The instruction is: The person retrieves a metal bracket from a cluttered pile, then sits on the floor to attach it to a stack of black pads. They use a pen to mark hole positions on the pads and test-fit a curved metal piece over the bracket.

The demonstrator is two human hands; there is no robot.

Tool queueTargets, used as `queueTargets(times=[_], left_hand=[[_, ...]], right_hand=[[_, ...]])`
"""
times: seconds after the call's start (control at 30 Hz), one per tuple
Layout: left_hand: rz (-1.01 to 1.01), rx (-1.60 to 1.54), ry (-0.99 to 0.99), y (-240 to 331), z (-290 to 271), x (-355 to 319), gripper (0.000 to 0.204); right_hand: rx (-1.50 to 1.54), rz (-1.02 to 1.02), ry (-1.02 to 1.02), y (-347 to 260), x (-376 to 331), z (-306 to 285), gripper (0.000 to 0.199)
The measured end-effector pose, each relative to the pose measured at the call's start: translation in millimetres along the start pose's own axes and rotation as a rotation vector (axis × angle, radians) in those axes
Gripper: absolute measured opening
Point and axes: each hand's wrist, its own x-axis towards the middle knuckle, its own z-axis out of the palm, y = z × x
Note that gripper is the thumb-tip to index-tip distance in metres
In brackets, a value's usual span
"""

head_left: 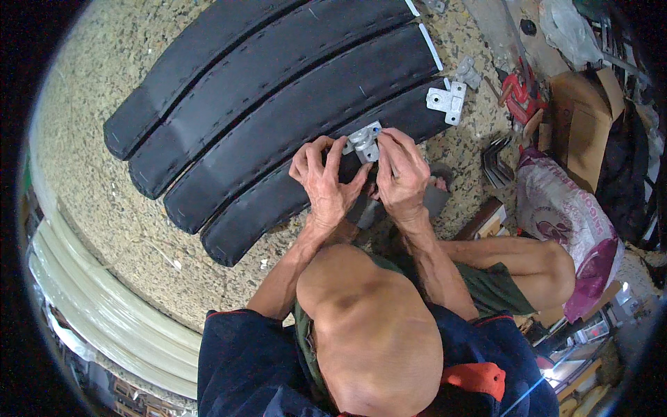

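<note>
Both of my hands are closed around a small silver metal bracket (364, 142) with holes in its flanges. My left hand (324, 174) pinches its left side, and my right hand (403, 167) grips its right edge with thumb and fingers. The bracket sits over the nearest long black padded strip (271, 198); whether it touches the strip I cannot tell. A second silver bracket (447, 101) lies at the right end of that strip, and another grey metal piece (468, 72) is just beyond it.
Several curved black padded strips (292, 90) lie side by side on the speckled floor (90, 160). To the right are a red tool (521, 97), bent metal pieces (496, 162), a cardboard box (587, 128) and a printed sack (566, 215). Pale bundled lengths (104, 292) curve along the left.
</note>
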Motion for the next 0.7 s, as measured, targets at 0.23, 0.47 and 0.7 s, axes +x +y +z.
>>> queueTargets(times=[0.23, 0.47, 0.7], left_hand=[[-0.011, -0.014, 0.008, 1, 0, 1, 0.071], [-0.002, -0.018, -0.001, 0, -3, 0, 0.072], [0.009, -0.026, 0.006, -1, -2, 1, 0.072]], right_hand=[[-0.15, 0.011, -0.15, -8, 20, -7, 0.018], [0.004, 0.355, -0.058, -12, 27, -5, 0.012], [0.087, 0.181, 0.064, -12, 16, -6, 0.013]])
